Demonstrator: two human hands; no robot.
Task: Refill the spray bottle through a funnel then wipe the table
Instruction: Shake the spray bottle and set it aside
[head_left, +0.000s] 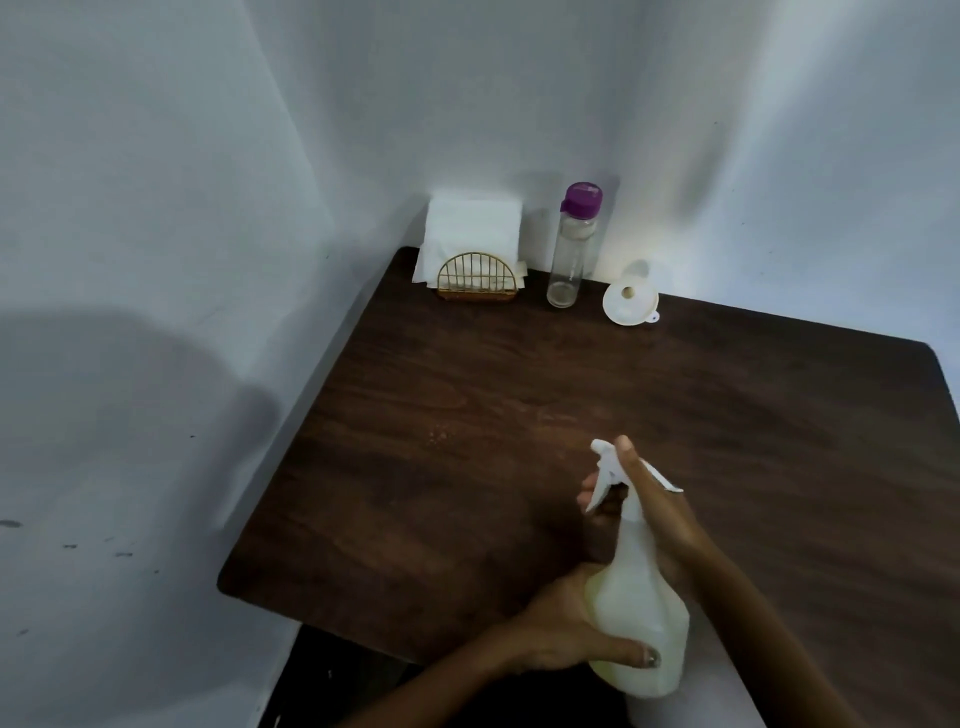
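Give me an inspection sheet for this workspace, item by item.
Surface: dark wooden table, a few pale specks near its middle.
Job's things: spray bottle held tilted over the near edge, sprayer head on; white funnel lying at the back; clear bottle with purple cap standing beside it, looks empty.
Clutter: napkins in a gold wire holder, back corner.
Grippers: left hand holds the bottle's body; right hand grips its neck and sprayer head.
Cables: nothing seen.
Surroundings: white walls on two sides, some dark marks.
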